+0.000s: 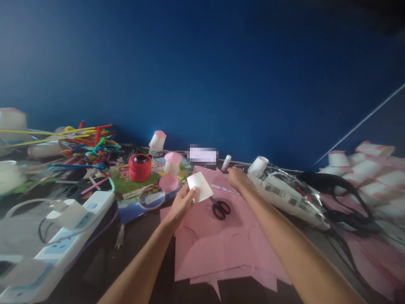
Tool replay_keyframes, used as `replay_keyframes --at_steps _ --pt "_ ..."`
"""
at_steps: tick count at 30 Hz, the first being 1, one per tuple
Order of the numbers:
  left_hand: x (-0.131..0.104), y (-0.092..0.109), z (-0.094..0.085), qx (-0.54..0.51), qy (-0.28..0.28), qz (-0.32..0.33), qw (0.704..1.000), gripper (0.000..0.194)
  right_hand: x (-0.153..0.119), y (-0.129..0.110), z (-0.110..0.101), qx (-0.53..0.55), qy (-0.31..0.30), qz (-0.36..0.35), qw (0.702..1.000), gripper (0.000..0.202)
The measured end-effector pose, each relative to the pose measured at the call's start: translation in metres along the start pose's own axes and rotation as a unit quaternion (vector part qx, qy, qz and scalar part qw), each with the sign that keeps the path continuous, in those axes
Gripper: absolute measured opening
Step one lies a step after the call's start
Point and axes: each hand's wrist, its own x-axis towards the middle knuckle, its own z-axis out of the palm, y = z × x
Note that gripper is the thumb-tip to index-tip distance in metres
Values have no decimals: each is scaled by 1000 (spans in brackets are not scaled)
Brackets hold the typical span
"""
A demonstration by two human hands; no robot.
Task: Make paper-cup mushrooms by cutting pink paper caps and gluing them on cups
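My left hand [186, 201] is closed on a small cream piece of paper [201, 188], thumb on top, with faint marks near one corner. Past the far edge of the pink paper [218, 249], my right hand [236, 177] reaches down with its fingers curled together. Whatever those fingers hold, if anything, cannot be made out. Just left of them stands a small white tube [226, 163] like a glue stick. Black-handled scissors [220, 209] lie on the pink sheets between my arms, blades partly behind the cream paper. A pale strip [224, 189] lies near my right wrist.
To the left are a red thread spool [139, 168], a tape roll [152, 197], pink-topped paper cups [172, 164], colourful pipe cleaners [98, 141] and a white power strip [63, 249]. Bagged cups [287, 198], black straps [338, 190] and piled cups [373, 173] lie right. A blue wall [202, 76] rises behind.
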Motion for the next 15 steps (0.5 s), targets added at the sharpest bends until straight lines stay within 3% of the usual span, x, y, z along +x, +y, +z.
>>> replay_keyframes --at_steps 4,8,15 --pt "-1 5 0 98 -10 72 993 42 6 1 10 -100 -29 -36 994 23" --pt "0 6 1 151 -17 100 983 40 7 6 6 -147 -25 -71 986 24" --pt "-1 7 0 130 -4 80 988 41 -3 17 -41 -116 52 -71 989 23"
